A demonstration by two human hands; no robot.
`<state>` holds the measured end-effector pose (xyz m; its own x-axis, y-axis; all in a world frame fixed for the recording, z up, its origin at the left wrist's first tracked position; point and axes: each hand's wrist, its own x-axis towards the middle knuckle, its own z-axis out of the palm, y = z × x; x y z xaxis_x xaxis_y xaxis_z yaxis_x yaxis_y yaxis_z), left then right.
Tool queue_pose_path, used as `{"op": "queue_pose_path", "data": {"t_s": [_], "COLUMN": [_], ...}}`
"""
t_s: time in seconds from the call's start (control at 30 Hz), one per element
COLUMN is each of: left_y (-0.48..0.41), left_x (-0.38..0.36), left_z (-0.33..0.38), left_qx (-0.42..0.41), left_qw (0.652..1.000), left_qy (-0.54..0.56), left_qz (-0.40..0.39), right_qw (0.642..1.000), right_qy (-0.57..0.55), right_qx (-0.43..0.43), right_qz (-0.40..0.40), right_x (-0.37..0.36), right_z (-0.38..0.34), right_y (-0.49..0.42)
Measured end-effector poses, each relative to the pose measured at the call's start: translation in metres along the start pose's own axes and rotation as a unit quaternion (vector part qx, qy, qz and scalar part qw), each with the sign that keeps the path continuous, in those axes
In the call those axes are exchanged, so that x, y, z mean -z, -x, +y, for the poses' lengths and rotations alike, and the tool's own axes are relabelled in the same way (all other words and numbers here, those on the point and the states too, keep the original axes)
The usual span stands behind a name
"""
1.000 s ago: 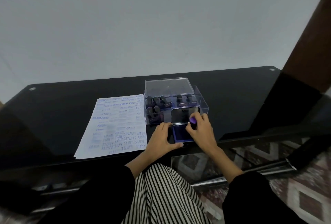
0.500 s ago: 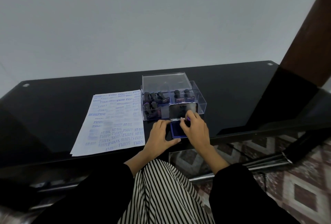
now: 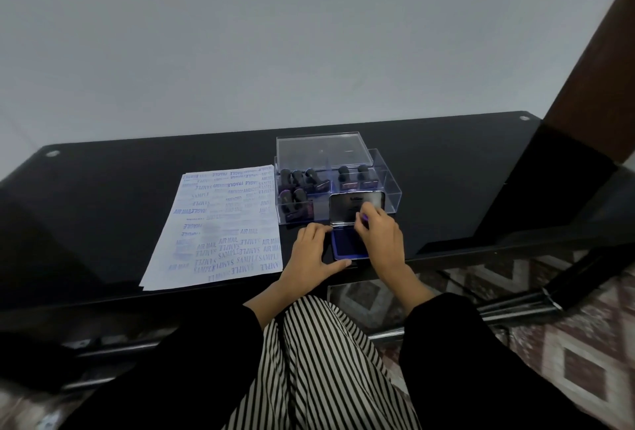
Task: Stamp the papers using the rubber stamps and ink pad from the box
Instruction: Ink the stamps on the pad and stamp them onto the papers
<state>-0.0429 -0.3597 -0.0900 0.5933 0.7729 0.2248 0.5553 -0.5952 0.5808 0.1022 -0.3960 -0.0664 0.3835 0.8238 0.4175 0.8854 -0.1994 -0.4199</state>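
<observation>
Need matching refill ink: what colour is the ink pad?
Ink pad: dark blue-violet, head view.

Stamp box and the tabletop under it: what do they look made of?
Stamp box: clear, hard plastic, probably acrylic. The stamps show through its glossy walls. Tabletop: glossy black, likely tinted glass. It mirrors the brown pillar and has a round metal fitting at its corner.
</observation>
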Motion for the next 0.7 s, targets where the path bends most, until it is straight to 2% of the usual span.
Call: {"op": "queue_pose_path", "data": {"t_s": [0.17,0.33,0.47,0.57,0.7], "left_y": [0.001,0.000,-0.001,-0.002,-0.002], "left_x": [0.001,0.002,0.003,0.004,0.005], "left_z": [0.001,0.004,0.006,0.006,0.007], "left_qx": [0.003,0.003,0.005,0.010,0.013], "left_qw": [1.000,1.000,1.000,1.000,1.000], "left_qy": [-0.006,-0.013,-0.018,-0.018,-0.017], "left_qz": [0.000,0.003,0.002,-0.002,-0.006], "right_qw": [1.000,0.992,0.985,0.988,1.000], "right_qy": [0.008,-0.038,-0.038,-0.041,-0.021], "right_qx": [-0.025,0.048,0.085,0.084,-0.007], "right_qz": [-0.013,0.114,0.146,0.125,0.009], "right_x": [-0.004,-0.011,-0.011,-0.011,-0.005], "right_z": [-0.002,0.002,0.004,0.003,-0.001], "right_y": [-0.008,0.013,0.024,0.022,0.001]}}
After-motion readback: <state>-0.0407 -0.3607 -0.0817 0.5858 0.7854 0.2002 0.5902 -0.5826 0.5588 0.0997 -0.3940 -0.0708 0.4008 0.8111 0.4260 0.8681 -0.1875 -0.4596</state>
